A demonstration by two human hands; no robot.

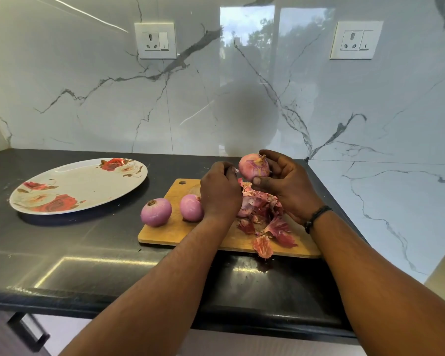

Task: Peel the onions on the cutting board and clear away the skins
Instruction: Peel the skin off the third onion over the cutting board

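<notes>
Our left hand (220,191) seems to pinch a pale scrap of skin, though its fingertips are turned from view. Just right of them, our right hand (284,187) cups the half-peeled round purple onion (253,167) above the wooden cutting board (170,233), stem uppermost.

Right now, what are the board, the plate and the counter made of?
The board looks like wood: tan, matte, faint grain. The plate is glossy white with printed roses, maybe melamine or ceramic. The counter seems polished dark stone, since it mirrors light.
</notes>
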